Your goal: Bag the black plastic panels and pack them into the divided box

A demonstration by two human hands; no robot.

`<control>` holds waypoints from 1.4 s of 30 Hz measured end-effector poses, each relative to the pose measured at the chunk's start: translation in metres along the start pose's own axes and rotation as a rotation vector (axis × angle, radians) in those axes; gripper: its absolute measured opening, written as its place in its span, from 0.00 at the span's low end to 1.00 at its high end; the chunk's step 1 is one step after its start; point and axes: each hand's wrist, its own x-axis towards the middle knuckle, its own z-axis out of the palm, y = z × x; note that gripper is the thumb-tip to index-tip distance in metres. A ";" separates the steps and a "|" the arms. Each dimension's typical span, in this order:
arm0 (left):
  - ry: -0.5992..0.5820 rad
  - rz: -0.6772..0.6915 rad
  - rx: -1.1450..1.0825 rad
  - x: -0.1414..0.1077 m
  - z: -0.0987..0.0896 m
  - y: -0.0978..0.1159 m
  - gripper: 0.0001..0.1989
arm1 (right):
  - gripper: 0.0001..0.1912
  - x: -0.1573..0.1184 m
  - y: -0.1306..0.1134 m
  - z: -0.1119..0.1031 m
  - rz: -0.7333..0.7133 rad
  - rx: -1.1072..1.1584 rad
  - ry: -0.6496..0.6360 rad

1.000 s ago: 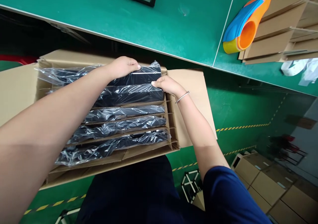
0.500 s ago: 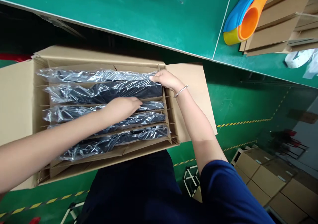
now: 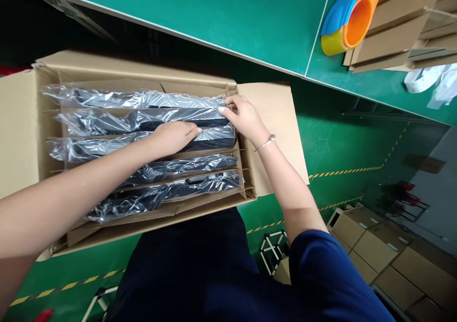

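Table (image 3: 214,22), green, lies beyond both hands. Carton (image 3: 107,65), open, is beneath them, with five film-wrapped dark items (image 3: 218,140) on edge between cardboard dividers (image 3: 193,156). Left hand (image 3: 174,137): fingers bent narrowly over the third item from the far side; grip cannot be confirmed. Right hand (image 3: 247,118): thumb at the second item's end, fingers just beyond; closure on film cannot be determined. Handling of seated items appears in hand. Bracelet (image 3: 264,143) sits behind the right hand.

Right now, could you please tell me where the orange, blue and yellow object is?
In the head view, the orange, blue and yellow object is at upper right, on the green tabletop to your right, beside the stacked cardboard.
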 end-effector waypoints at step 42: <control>-0.170 0.331 0.223 -0.102 0.074 0.039 0.17 | 0.14 -0.052 0.000 0.026 0.128 -0.283 -0.425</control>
